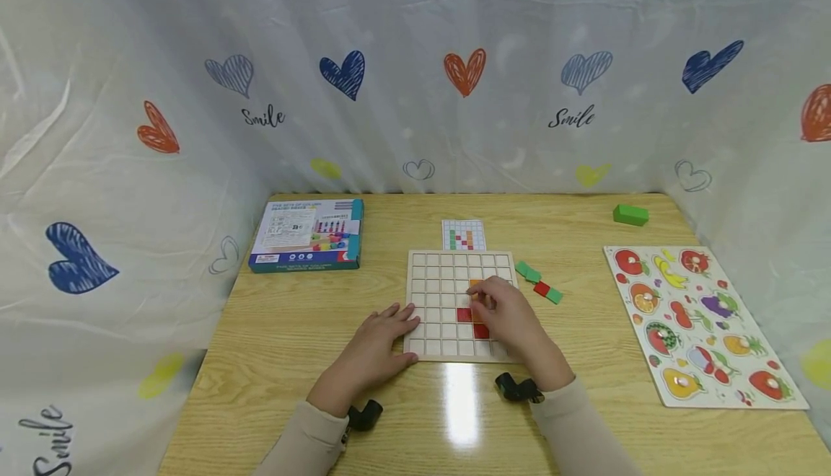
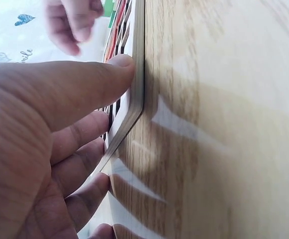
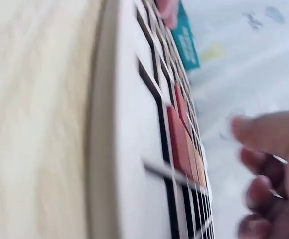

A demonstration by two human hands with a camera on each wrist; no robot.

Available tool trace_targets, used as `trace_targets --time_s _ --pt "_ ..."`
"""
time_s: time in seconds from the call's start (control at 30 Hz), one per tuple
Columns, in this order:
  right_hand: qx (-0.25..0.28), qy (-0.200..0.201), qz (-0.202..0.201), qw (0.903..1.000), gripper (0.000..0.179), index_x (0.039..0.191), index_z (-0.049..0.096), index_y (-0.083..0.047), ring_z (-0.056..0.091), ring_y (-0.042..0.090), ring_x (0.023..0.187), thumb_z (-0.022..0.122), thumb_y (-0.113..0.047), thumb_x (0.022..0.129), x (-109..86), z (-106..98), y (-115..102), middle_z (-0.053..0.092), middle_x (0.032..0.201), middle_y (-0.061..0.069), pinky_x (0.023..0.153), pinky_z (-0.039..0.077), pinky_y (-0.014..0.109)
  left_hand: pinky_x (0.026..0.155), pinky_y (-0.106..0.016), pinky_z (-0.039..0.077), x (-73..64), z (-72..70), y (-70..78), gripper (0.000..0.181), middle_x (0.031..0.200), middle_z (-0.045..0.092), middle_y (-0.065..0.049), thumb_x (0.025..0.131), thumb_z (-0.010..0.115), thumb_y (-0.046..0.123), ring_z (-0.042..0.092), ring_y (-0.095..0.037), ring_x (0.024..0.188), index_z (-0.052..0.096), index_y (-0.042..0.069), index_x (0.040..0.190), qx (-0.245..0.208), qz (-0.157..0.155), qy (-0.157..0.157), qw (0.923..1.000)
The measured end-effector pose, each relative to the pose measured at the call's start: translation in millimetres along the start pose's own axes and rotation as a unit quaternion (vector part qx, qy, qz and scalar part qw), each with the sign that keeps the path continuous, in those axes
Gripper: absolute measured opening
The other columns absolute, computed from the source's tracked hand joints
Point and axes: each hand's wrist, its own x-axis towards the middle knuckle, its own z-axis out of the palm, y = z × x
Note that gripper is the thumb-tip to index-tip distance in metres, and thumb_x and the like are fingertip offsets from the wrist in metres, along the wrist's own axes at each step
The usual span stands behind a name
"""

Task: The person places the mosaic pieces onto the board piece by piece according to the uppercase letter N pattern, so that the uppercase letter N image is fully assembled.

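Note:
A wooden grid board (image 1: 428,259) lies in the middle of the table. Red tiles (image 1: 464,314) and orange tiles (image 1: 475,283) sit in its cells, partly covered by my right hand (image 1: 509,317). That hand is above the board with loosely bent fingers, and the right wrist view shows nothing between thumb and fingertips. My left hand (image 1: 376,342) rests against the board's left side, its fingers spread and its thumb at the near corner. Right of the board lie loose green tiles (image 1: 532,275) and a red tile (image 1: 542,288). A printed grid card (image 1: 464,234) touches the far edge.
At the back left lies a boxed bead toy (image 1: 305,234). On the right is a fruit puzzle board (image 1: 704,324), with a green block (image 1: 630,215) behind it. A white curtain (image 1: 415,137) with printed hearts surrounds the wooden table (image 1: 292,317).

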Motion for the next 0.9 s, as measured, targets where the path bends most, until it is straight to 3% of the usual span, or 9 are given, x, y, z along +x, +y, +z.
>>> trace_targets --time_s 0.07,0.17,0.3,0.43,0.53,0.67,0.9 --pt "0.008 0.062 0.003 0.998 0.017 0.116 0.08 -0.006 0.055 0.017 0.083 0.078 -0.007 0.1 -0.5 -8.0 9.0 0.07 0.098 0.004 0.072 0.05 0.03 0.136 -0.063 0.023 -0.1 -0.4 0.5 0.065 0.174 0.043 -0.001 0.098 0.083 0.032 0.032 -0.035 0.166 0.061 0.016 0.157 -0.001 -0.006 -0.002 1.0" --pt "0.011 0.143 0.043 0.9887 0.02 0.12 0.078 -0.001 0.053 0.019 0.081 0.075 -0.007 0.101 -2.0 -22.9 25.5 0.069 0.098 0.01 0.069 0.045 0.027 0.136 -0.063 0.022 -0.4 -0.9 1.0 0.065 0.174 0.043 0.0 0.099 0.083 0.032 0.031 -0.034 0.166 0.06 0.016 0.158 0.0 -0.008 -0.002 1.0" --pt "-0.003 0.188 0.131 0.9734 0.027 0.126 0.077 0.001 0.06 0.031 0.091 0.075 -0.01 0.101 -7.8 -42.6 47.7 0.068 0.107 0.018 0.076 0.048 0.036 0.136 -0.063 0.022 -0.4 -0.6 0.7 0.065 0.174 0.043 -0.001 0.099 0.082 0.032 0.031 -0.035 0.166 0.06 0.015 0.158 0.0 -0.004 -0.001 1.0" --pt "-0.034 0.168 0.19 0.9667 0.033 0.13 0.076 -0.001 0.057 0.044 0.113 0.075 -0.019 0.102 -16.2 -53.9 64.4 0.066 0.123 0.024 0.092 0.045 0.055 0.136 -0.063 0.022 -0.6 -0.5 0.5 0.066 0.174 0.043 -0.001 0.098 0.083 0.032 0.031 -0.035 0.166 0.06 0.015 0.158 0.001 -0.006 -0.003 1.0" --pt "-0.047 0.143 0.196 0.969 0.036 0.13 0.076 -0.002 0.053 0.05 0.122 0.077 -0.025 0.102 -20.3 -56.6 71.2 0.064 0.131 0.027 0.098 0.04 0.065 0.136 -0.063 0.022 -1.0 -0.8 1.0 0.066 0.174 0.043 0.0 0.098 0.083 0.032 0.031 -0.034 0.166 0.06 0.015 0.158 0.001 -0.009 -0.005 0.9999" --pt "-0.048 0.119 0.187 0.974 0.039 0.13 0.076 -0.002 0.051 0.053 0.126 0.079 -0.027 0.1 -20.8 -55.8 75.9 0.063 0.135 0.028 0.098 0.037 0.069 0.136 -0.062 0.021 -0.9 -0.9 1.7 0.066 0.174 0.042 0.001 0.098 0.083 0.032 0.031 -0.033 0.166 0.06 0.016 0.158 -0.002 -0.01 -0.006 0.9999" --pt "-0.055 0.095 0.209 0.9718 0.039 0.132 0.076 -0.002 0.049 0.053 0.128 0.076 -0.028 0.102 -19.9 -54.8 79.4 0.061 0.138 0.029 0.1 0.035 0.071 0.136 -0.064 0.021 0.6 -1.1 2.7 0.064 0.174 0.043 -0.002 0.099 0.082 0.03 0.031 -0.036 0.166 0.061 0.014 0.157 -0.003 -0.004 -0.006 1.0"
